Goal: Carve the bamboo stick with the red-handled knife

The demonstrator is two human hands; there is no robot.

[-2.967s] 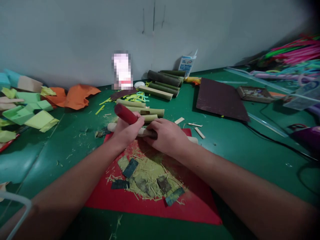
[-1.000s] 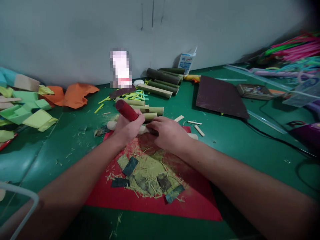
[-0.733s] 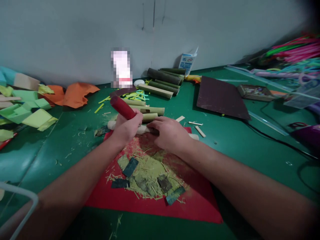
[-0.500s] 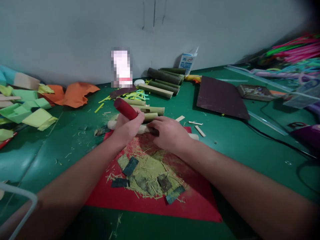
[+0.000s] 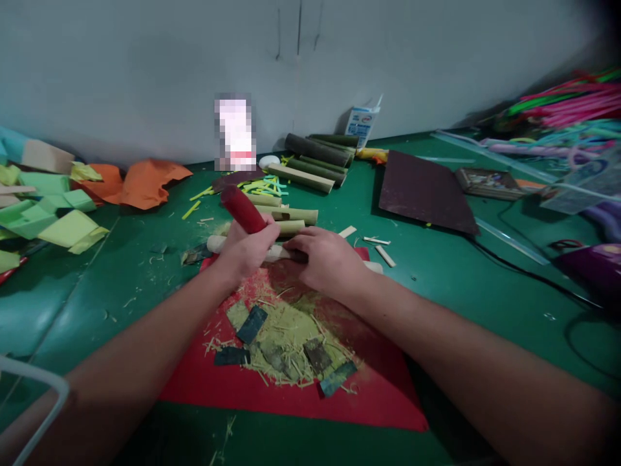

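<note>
My left hand is closed around a thick dark-red cylinder, which tilts up to the left; its lower end is hidden in the fist. Beneath both hands a pale rod lies crosswise, its right end showing past my right wrist. My right hand is curled over this rod, fingers bent down, with something dark under the fingertips that I cannot make out. Below them, a red sheet carries yellowish dust, thin shavings and several small dark flat pieces.
Cut bamboo tubes lie behind the hands, near yellow and turquoise strips. A dark brown board and a shallow box are on the right. Folded papers and orange sheets lie left; a carton leans at the wall.
The view shifts very slightly. Both hands keep nearly the same place and grip, and the red cylinder stays at almost the same tilt.
</note>
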